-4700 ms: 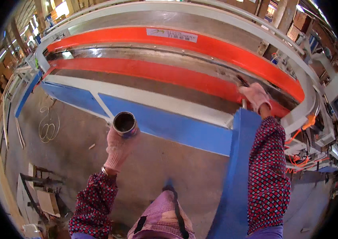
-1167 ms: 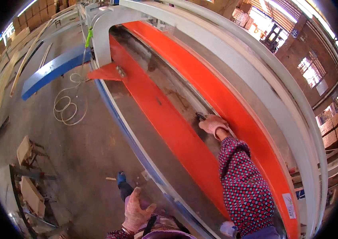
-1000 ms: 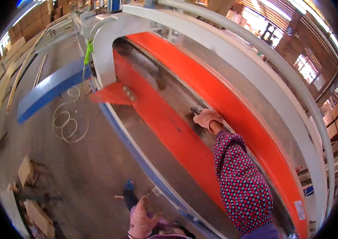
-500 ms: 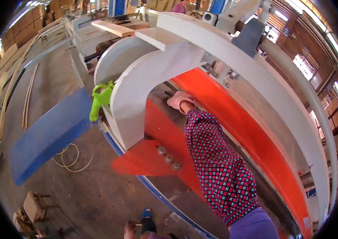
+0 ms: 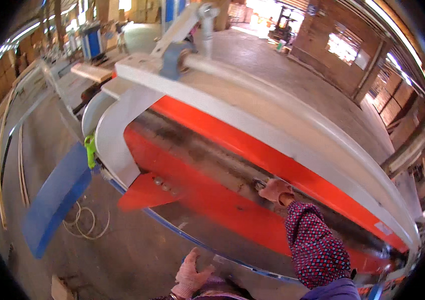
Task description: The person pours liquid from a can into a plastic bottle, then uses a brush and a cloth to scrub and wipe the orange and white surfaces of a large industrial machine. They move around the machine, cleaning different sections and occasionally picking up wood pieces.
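Observation:
My right hand [image 5: 276,191], in a pink work glove, reaches into the long slot of a machine between two red panels. Its fingers are closed round a small dark, metallic piece [image 5: 259,184] whose kind I cannot make out. The upper red panel [image 5: 232,145] lies just beyond the hand, the lower red panel [image 5: 212,202] on the near side. My left hand [image 5: 191,276], also gloved, hangs in front of the machine at the bottom, its fingers apart with nothing in them.
A pale metal guard with a long bar [image 5: 277,102] arches over the slot. At the left are a green handle-like piece [image 5: 90,151], a blue sloping chute [image 5: 60,200] and a coiled pale hose [image 5: 86,222] on the floor. Long wooden strips [image 5: 22,167] lie farther left.
My right hand has moved right and nearer along the slot, with the small dark piece. My left hand has come into view at the bottom. The view has turned to the right.

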`<state>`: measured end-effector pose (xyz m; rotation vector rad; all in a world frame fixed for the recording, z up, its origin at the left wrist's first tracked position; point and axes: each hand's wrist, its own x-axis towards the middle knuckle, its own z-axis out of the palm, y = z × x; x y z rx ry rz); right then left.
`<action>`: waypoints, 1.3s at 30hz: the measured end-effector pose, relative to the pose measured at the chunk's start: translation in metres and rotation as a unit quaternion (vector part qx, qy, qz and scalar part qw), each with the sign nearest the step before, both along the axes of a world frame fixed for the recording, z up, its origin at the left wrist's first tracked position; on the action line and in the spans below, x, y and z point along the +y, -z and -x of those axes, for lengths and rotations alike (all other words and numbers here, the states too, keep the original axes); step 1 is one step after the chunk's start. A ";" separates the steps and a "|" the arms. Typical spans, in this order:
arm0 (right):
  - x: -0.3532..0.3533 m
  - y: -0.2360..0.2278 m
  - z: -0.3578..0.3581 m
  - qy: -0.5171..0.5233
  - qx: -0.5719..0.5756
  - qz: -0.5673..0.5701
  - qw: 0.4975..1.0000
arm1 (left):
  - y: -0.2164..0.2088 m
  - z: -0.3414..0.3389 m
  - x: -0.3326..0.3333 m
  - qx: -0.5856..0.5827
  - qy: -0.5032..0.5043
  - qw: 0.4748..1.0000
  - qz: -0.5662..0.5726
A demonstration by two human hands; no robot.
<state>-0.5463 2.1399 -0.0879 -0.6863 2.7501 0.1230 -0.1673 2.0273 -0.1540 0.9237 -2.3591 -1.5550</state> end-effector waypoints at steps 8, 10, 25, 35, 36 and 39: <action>0.077 -0.021 -0.031 0.035 -0.105 0.101 0.989 | -0.025 0.052 0.043 0.183 0.020 0.927 -0.328; 0.111 -0.056 -0.049 0.080 -0.202 0.175 0.960 | -0.011 0.091 0.054 0.182 0.201 0.946 -0.177; 0.159 0.006 -0.119 0.102 -0.194 0.518 0.827 | -0.027 0.196 0.137 0.093 0.138 0.659 -0.733; 0.162 0.020 -0.103 0.053 -0.114 0.380 0.916 | -0.015 0.219 0.131 0.059 0.132 0.599 -0.788; 0.160 0.011 -0.104 0.111 -0.160 0.385 0.902 | -0.014 0.221 0.132 0.062 0.121 0.588 -0.797; 0.152 0.016 -0.090 0.137 -0.145 0.348 0.916 | -0.008 0.228 0.132 0.080 0.119 0.566 -0.812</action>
